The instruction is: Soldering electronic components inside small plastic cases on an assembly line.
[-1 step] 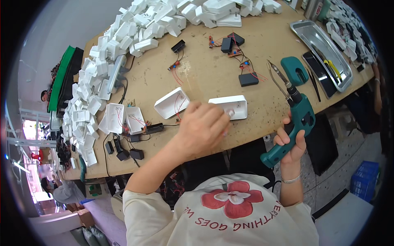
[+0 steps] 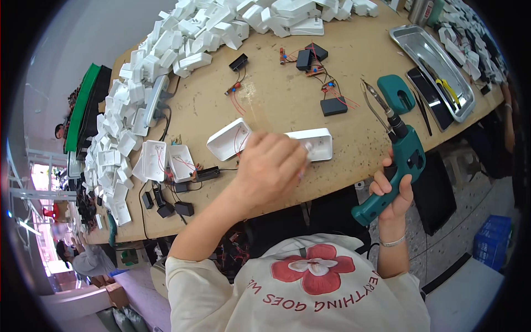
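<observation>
My left hand (image 2: 272, 166) is closed above the table's near edge, its fingers curled down. What they hold, if anything, is hidden. It partly covers two open white plastic cases: a tilted left case (image 2: 225, 143) with thin red wires inside, and a right case (image 2: 321, 144) lying lengthwise. My right hand (image 2: 394, 196) wraps round the handle of a green soldering gun (image 2: 408, 157) off the table's near edge. The gun's metal tip and thin feed tube point up and away over the table.
White cases (image 2: 204, 41) are heaped along the far and left sides. Small circuit boards with black boxes (image 2: 333, 106) lie mid-table; wired cases (image 2: 155, 159) sit at left. At right are a green holder (image 2: 395, 94), tweezers (image 2: 423, 113), a phone (image 2: 434, 105) and a metal tray (image 2: 412, 41) with yellow-handled pliers (image 2: 449, 94).
My left hand has shifted very slightly to the left. My right hand keeps the soldering gun in the same place.
</observation>
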Motion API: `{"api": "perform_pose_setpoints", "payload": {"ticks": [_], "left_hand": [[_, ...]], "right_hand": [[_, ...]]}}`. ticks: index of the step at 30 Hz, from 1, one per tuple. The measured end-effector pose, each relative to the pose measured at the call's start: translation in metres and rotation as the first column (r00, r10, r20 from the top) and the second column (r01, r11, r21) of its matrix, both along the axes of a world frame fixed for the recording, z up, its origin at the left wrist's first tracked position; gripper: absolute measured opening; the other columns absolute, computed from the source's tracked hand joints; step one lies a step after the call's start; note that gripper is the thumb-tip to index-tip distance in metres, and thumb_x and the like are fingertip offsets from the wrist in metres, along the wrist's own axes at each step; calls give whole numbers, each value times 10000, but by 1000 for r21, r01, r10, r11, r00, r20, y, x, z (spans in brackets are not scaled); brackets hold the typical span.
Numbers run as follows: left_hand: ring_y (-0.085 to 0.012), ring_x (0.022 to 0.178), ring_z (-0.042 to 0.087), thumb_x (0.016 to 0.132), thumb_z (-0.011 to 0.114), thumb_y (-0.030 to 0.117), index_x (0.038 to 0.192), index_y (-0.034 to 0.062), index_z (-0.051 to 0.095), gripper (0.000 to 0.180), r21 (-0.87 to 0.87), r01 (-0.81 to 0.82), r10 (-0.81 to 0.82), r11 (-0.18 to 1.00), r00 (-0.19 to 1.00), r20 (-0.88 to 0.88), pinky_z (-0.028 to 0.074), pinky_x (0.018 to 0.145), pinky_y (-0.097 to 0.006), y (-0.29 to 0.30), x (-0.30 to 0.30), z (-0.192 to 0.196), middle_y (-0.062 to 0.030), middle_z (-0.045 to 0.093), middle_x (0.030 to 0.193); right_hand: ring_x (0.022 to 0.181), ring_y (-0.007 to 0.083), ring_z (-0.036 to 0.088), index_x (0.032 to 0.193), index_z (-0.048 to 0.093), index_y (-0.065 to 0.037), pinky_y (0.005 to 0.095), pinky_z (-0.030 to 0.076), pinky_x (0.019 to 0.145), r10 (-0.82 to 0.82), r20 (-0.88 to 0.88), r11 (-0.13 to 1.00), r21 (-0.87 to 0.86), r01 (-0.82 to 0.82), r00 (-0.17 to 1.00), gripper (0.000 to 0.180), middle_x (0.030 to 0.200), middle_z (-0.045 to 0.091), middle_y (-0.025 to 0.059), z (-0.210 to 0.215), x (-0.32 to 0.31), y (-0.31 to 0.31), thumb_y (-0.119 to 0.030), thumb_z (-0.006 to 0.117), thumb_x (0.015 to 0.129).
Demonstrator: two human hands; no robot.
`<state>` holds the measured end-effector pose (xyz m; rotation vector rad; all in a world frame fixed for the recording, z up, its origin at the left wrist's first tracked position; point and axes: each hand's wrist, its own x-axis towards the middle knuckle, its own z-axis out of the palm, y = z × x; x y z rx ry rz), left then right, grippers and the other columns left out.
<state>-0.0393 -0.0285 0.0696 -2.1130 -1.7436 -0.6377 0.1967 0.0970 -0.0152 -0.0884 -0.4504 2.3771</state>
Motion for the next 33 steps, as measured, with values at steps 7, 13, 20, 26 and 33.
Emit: {"api": "perform_pose_setpoints", "payload": {"ticks": [7, 13, 20, 26, 33], "left_hand": [[-245, 878, 530, 641, 658, 111, 942, 89, 614, 305, -32, 46, -33, 998, 950, 312, 387, 721, -382, 99, -42, -4, -85, 562, 947], [-266, 1089, 407, 636, 712, 241, 950, 157, 673, 328, -416, 150, -103, 897, 986, 132, 263, 914, -457, 152, -36, -10, -87, 501, 1133], [-228, 1043, 427, 690, 666, 327, 900, 219, 695, 238, -524, 116, -70, 844, 992, 108, 252, 854, -432, 160, -32, -14, -47, 540, 1007], [-215, 990, 481, 709, 643, 272, 825, 196, 700, 150, -556, 189, -61, 810, 969, 240, 275, 779, -434, 168, -34, -23, -27, 585, 891], [-185, 716, 614, 828, 535, 81, 904, 31, 615, 121, -64, 99, 3, 993, 522, 853, 479, 625, -316, 159, -51, 4, -86, 631, 773]], "right_hand": [[656, 126, 467, 1323, 295, -35, 262, 421, 590, -44, -37, 999, 1, 44, 998, 671, 1127, 515, 73, 3, -1, 14, -276, 650, 806], [661, 129, 472, 1320, 304, -43, 265, 419, 589, -69, -5, 997, -23, 69, 998, 673, 1112, 517, 62, 4, 3, 14, -287, 654, 801], [665, 135, 482, 1311, 314, -48, 273, 429, 596, -43, -23, 997, -65, 42, 999, 651, 1114, 518, 68, 1, 8, 9, -272, 653, 803], [683, 132, 470, 1322, 299, -54, 268, 421, 613, -23, -62, 999, -31, 21, 998, 642, 1134, 508, 58, 5, 9, 11, -267, 636, 819], [672, 118, 437, 1341, 283, -63, 253, 401, 618, -24, -92, 1000, 10, 25, 996, 647, 1178, 499, 59, 10, 16, 17, -255, 628, 828]]}}
